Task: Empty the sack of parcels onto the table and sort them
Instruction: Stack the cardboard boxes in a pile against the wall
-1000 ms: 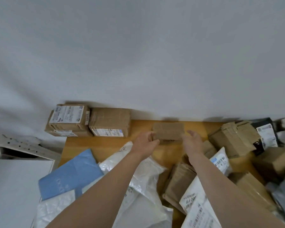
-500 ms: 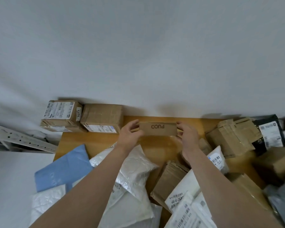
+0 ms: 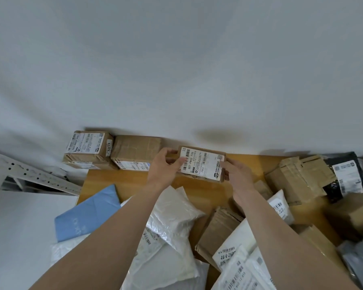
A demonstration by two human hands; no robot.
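Observation:
A small brown cardboard box (image 3: 201, 164) with a white shipping label facing me is held above the far part of the wooden table (image 3: 117, 178). My left hand (image 3: 166, 168) grips its left end and my right hand (image 3: 237, 176) grips its right end. Two taped brown boxes sit at the far left against the wall: one labelled (image 3: 88, 147) and one plain-topped (image 3: 135, 150). White plastic mailers (image 3: 172, 218) and a blue mailer (image 3: 88, 214) lie under my forearms. No sack is in view.
A heap of brown boxes (image 3: 296, 178), a black bag (image 3: 344, 174) and labelled white mailers (image 3: 239, 260) crowds the right side. A white perforated metal rack (image 3: 29, 174) stands left of the table. The white wall (image 3: 176, 70) runs along the table's far edge.
Both hands lifted the small box from the table and turned it: first its plain top showed, then a printed side, now its labelled face is towards me.

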